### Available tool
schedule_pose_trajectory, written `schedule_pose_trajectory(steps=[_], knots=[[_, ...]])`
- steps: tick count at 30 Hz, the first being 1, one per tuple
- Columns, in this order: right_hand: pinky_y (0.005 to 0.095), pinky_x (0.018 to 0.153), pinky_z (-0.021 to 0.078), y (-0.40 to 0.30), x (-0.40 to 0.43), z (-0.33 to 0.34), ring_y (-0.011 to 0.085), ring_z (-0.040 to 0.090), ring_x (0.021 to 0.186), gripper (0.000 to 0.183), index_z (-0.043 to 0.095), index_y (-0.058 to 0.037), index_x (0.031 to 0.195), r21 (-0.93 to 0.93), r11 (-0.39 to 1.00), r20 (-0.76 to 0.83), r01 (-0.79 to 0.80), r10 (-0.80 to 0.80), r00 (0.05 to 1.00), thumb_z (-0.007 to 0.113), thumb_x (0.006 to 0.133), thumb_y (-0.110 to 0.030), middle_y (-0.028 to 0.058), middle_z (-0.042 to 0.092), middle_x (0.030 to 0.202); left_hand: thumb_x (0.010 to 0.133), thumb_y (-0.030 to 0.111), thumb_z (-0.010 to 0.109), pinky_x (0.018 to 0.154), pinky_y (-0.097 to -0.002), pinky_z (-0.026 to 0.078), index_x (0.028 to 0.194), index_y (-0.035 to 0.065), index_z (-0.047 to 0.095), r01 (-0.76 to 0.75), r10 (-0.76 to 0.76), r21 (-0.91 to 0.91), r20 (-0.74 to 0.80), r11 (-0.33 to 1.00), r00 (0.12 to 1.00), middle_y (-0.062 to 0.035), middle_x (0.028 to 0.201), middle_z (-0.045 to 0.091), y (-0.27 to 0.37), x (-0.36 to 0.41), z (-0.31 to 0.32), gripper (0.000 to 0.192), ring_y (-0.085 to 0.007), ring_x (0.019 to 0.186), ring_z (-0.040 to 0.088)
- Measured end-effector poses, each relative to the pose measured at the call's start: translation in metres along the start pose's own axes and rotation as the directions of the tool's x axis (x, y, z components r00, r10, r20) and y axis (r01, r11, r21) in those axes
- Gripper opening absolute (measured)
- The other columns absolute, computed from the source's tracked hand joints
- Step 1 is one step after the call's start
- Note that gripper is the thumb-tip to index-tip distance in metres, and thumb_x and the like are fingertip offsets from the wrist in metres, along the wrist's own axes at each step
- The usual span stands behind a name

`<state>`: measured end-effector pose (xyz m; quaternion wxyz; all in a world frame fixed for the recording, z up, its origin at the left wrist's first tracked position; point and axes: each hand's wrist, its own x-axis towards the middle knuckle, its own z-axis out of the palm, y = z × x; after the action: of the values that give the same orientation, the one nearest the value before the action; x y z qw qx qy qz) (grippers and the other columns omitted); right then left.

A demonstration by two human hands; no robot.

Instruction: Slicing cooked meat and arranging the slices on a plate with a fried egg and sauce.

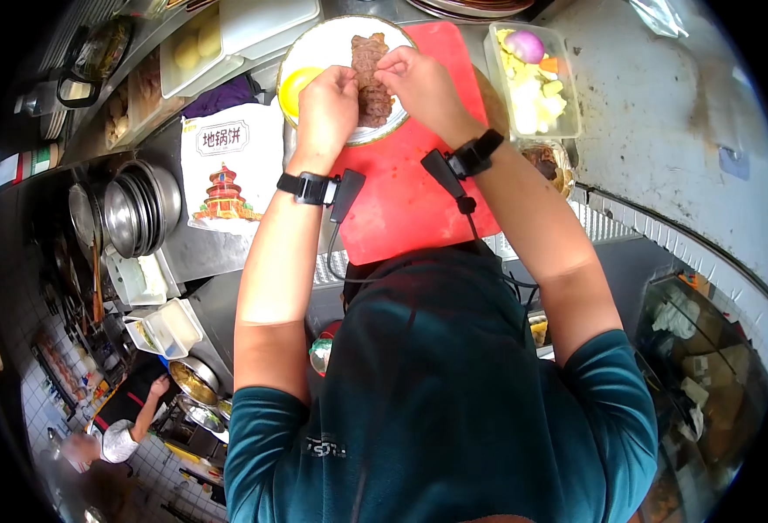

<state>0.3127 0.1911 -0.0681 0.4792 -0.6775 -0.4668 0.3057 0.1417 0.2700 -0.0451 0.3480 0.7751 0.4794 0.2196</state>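
Observation:
Sliced cooked meat [376,104] lies in an overlapping row on a round white plate [321,42] with a dark rim. My left hand [331,108] is at the meat's left edge, fingertips bent together. At its right edge is my right hand [416,82], thumb and forefinger pinched close to the slices. Whether either hand grips a slice cannot be told. A yellow round dish or piece [297,88] shows at the plate's left, partly behind my left hand. The plate rests partly on a red cutting board [410,202].
A clear tub of cut vegetables [534,91] stands right of the board. To the left lie a printed white bag [230,170] and stacked metal bowls [142,209]. Lidded containers [200,49] stand at the upper left. A co-worker [119,438] is at the lower left.

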Motion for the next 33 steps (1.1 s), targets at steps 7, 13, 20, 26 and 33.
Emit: schedule_pose_trajectory(steps=[7,13,20,26,33], knots=[[0.0319,0.081,0.0621,0.015,-0.013,-0.012,0.0151,0.077,0.088,0.026,0.077,-0.0013,0.124,0.015,0.999,-0.094,-0.034,0.035,0.995,0.081,0.103,-0.016,0.0100,0.083,0.107,0.102,0.009,0.073,0.092,-0.0485,0.064,0.118,0.0004,0.081,-0.157,0.177,0.172,-0.106,0.972,0.979,-0.0260,0.105,0.082,0.001,-0.014,-0.012,0.020,-0.0439,0.099,0.080],[0.0305,0.098,0.0617,0.019,-0.035,-0.031,0.0175,0.079,0.110,0.031,0.074,0.0043,0.134,0.050,0.995,-0.061,-0.081,0.084,0.995,0.072,0.109,-0.014,0.0116,0.083,0.118,0.103,0.009,0.069,0.096,-0.0465,0.064,0.128,-0.0025,0.080,0.033,-0.033,-0.001,-0.019,0.999,0.999,-0.0268,0.112,0.082,0.009,-0.050,-0.025,0.029,-0.0428,0.106,0.081],[0.0383,0.108,0.0569,0.007,-0.027,-0.020,0.0292,0.073,0.127,0.043,0.062,0.0057,0.147,0.198,0.958,0.036,-0.209,0.206,0.978,0.067,0.106,-0.009,0.0210,0.075,0.136,0.105,0.007,0.059,0.110,-0.0412,0.057,0.153,-0.0048,0.066,0.149,-0.162,0.113,0.113,0.982,0.980,-0.0266,0.136,0.079,0.012,-0.057,-0.014,0.050,-0.0367,0.125,0.078],[0.0387,0.124,0.0491,0.008,-0.023,-0.008,0.0342,0.058,0.151,0.067,0.040,0.0160,0.167,0.424,0.810,0.191,-0.406,0.358,0.914,0.061,0.106,0.000,0.0293,0.057,0.163,0.097,0.004,0.058,0.107,-0.0433,0.059,0.150,-0.0063,0.066,0.188,-0.170,-0.148,0.124,0.971,0.978,-0.0323,0.130,0.078,0.023,-0.051,-0.013,0.054,-0.0395,0.123,0.078],[0.0397,0.126,0.0476,-0.003,-0.024,0.002,0.0356,0.056,0.152,0.070,0.034,0.0164,0.169,0.487,0.772,0.202,-0.409,0.356,0.913,0.059,0.105,0.002,0.0310,0.052,0.167,0.097,0.004,0.058,0.108,-0.0410,0.059,0.152,-0.0076,0.064,0.255,-0.226,-0.233,0.144,0.938,0.963,-0.0307,0.134,0.078,0.003,-0.053,-0.004,0.056,-0.0371,0.125,0.078]])
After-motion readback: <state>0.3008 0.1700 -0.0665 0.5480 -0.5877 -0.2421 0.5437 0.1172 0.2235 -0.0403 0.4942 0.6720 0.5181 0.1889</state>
